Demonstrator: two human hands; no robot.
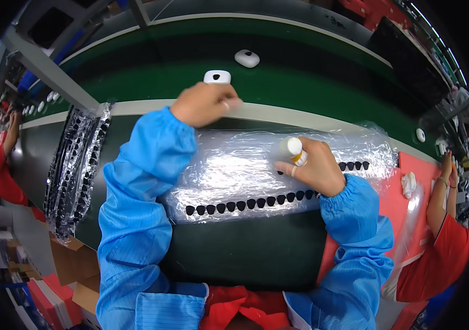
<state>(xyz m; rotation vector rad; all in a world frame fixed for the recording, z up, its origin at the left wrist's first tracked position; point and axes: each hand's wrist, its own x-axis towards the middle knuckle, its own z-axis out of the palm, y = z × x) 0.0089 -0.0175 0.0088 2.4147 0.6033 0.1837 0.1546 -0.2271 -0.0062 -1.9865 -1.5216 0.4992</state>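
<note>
My left hand (206,103) hovers at the near edge of the green belt, just below a white rounded device (217,76) with a black patch. Its fingers are curled together, the tips a little blurred; what they hold, if anything, does not show. My right hand (318,168) grips a small white cylindrical container (291,147) with a yellow part, thumb on one side and fingers on the other. Below that hand lies clear plastic film (229,168) carrying a row of small black pieces (251,204). Part of the row is hidden by my right hand.
A second white device (247,58) sits farther back on the green belt (311,82). More film strips with black pieces (77,165) hang over the table at left. A red-pink sheet (394,214) lies at right. People in red work on both sides.
</note>
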